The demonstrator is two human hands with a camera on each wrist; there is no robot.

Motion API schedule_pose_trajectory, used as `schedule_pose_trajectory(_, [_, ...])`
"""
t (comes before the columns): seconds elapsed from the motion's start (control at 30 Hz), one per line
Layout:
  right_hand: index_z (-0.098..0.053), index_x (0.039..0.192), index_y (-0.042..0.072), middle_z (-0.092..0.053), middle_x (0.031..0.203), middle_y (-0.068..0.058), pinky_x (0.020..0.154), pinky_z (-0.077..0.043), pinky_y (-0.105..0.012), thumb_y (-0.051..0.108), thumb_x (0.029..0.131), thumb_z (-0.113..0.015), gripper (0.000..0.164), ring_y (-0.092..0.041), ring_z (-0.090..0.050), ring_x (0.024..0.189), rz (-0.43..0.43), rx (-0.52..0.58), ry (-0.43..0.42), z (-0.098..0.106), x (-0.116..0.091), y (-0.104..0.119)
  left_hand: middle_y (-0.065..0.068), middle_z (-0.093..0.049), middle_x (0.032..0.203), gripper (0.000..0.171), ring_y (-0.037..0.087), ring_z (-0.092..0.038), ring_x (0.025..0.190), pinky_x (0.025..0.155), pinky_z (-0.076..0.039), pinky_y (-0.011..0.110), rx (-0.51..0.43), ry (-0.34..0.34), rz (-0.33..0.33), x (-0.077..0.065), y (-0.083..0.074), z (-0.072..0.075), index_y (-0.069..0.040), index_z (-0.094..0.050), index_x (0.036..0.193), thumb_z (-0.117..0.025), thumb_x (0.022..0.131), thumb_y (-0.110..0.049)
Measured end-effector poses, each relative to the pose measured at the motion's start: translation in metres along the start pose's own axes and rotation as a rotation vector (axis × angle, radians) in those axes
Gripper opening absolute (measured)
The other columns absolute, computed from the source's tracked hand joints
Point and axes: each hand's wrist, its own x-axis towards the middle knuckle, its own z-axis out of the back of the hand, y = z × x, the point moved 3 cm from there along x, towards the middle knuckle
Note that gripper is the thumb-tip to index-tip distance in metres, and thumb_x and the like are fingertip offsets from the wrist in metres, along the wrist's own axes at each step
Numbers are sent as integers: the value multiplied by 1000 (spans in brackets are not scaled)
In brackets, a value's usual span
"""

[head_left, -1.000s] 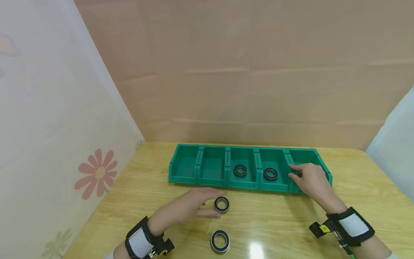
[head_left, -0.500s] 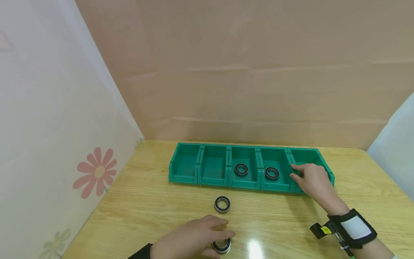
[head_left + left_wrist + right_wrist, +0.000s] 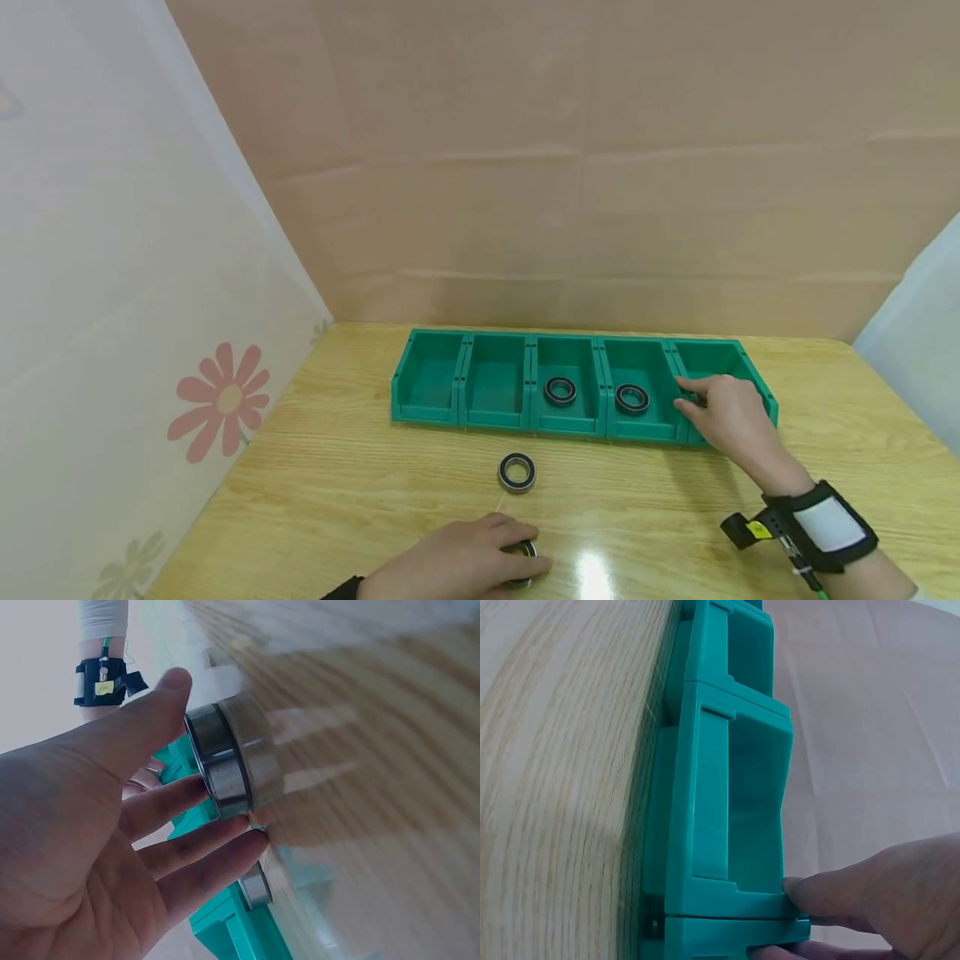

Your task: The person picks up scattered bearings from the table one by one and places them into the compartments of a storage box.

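Near the front of the table, my left hand (image 3: 461,557) grips a bearing (image 3: 528,550) lying flat, thumb and fingers on opposite sides. The left wrist view shows that bearing's (image 3: 225,761) steel rim between thumb and fingers. Another bearing (image 3: 517,472) lies farther back, apart from the hand. My right hand (image 3: 731,417) is at the row of green bins (image 3: 495,421), pinching the divider between the two rightmost bins. In the right wrist view, the thumb (image 3: 817,894) presses one side of that wall. Two bearings lie inside, one (image 3: 560,391) in the middle bin, one (image 3: 632,399) in the bin right of it.
The bins stand toward the back of the wooden table (image 3: 337,475), before a brown paper backdrop (image 3: 585,167). A pale sheet with printed flowers (image 3: 228,398) hangs on the left. Another pale sheet (image 3: 922,333) is at the right edge.
My left hand has moved from beside the farther bearing toward the front, and now grips the nearer one. The right hand has stayed on the bin divider.
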Motion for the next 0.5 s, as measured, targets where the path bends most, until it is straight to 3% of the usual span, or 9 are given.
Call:
schedule_pose_trajectory(0.23, [-66, 123, -7, -38, 41, 1, 37, -25, -23, 12, 89, -71, 38, -12, -29, 35, -4, -2, 8, -1, 0, 1, -8, -56, 141, 37, 5, -54, 125, 94, -51, 16, 28, 5, -4, 0, -1, 1, -36, -58, 137, -56, 100, -39])
schedule_pose_trajectory(0.5, [-66, 123, -7, -38, 41, 1, 37, -25, -23, 11, 90, -71, 39, -13, -30, 36, -28, -3, 24, 1, 1, 2, -6, -56, 140, 43, 5, -56, 122, 91, -51, 14, 68, 14, -12, 3, -3, 1, -33, -58, 137, -58, 97, -48])
